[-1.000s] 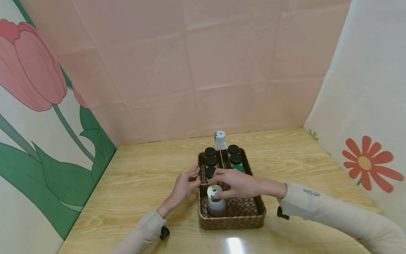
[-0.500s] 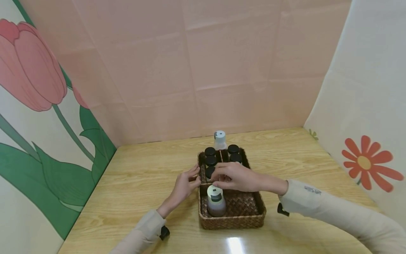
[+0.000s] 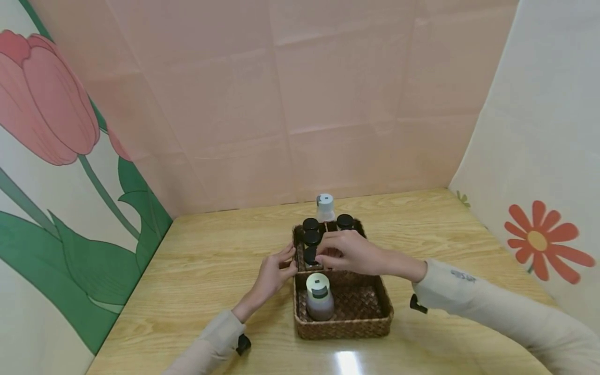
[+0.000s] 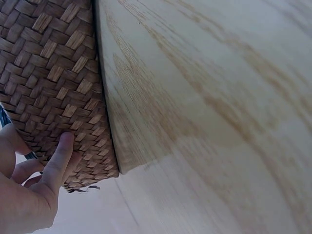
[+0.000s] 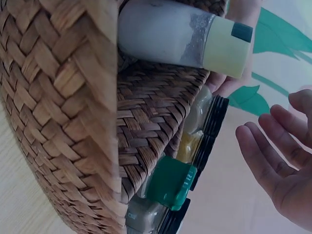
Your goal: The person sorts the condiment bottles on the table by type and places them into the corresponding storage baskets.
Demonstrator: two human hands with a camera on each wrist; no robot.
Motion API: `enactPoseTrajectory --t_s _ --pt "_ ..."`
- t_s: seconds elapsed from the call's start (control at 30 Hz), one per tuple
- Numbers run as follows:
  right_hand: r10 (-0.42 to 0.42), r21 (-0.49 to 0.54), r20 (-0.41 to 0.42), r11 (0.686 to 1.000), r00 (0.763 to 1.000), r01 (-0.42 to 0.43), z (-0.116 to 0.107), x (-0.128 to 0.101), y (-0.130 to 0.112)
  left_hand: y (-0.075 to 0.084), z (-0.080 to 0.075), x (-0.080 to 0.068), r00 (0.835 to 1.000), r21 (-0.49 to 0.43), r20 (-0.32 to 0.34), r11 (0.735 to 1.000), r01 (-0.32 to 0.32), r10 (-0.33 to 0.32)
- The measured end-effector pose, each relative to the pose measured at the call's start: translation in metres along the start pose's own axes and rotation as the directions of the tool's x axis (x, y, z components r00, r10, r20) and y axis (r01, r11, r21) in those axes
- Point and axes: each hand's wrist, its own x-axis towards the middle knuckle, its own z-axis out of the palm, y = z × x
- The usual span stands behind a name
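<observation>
A brown woven basket (image 3: pixel 344 329) with compartments stands on the table. Its front compartment holds an upright bottle (image 3: pixel 321 304) with a pale yellow-green cap, at the left side. Black-lidded jars (image 3: pixel 311 237) fill the rear compartments, and a green-capped container (image 5: pixel 170 183) shows among them in the right wrist view. My left hand (image 3: pixel 275 271) rests its fingers against the basket's left outer wall. Above the rear part hovers my right hand (image 3: pixel 351 251), fingers loosely bent; the right wrist view shows them apart from the lids, holding nothing. It hides part of the right rear compartment in the head view.
Behind the basket stands another bottle (image 3: pixel 325 207) with a pale blue cap. The wooden table (image 3: pixel 225 250) meets a pink backdrop (image 3: pixel 225 104) at the back. Printed flower cloths (image 3: pixel 534 125) hang at both sides.
My right hand has left the cap of the yellow-green-capped bottle and moved back over the rear jars. The bottle stays in the front compartment. My left hand has not visibly moved.
</observation>
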Motion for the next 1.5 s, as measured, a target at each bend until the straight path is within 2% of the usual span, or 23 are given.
enactPoseTrajectory --t_s 0.5,1.07,1.5 --pt "0.031 -0.066 -0.074 0.997 0.997 -0.036 -0.008 0.004 0.021 0.000 0.000 -0.001 1.000 0.015 -0.001 1.000 0.022 -0.022" --pt "0.142 -0.084 -0.143 0.984 0.980 -0.155 -0.016 0.013 0.055 0.000 0.000 0.000 1.000 0.019 -0.006 1.000 0.014 -0.014" --pt "0.150 -0.138 -0.207 0.974 0.967 -0.180 -0.017 0.019 0.088 -0.001 0.001 0.000 1.000 0.030 -0.009 1.000 0.009 -0.008"
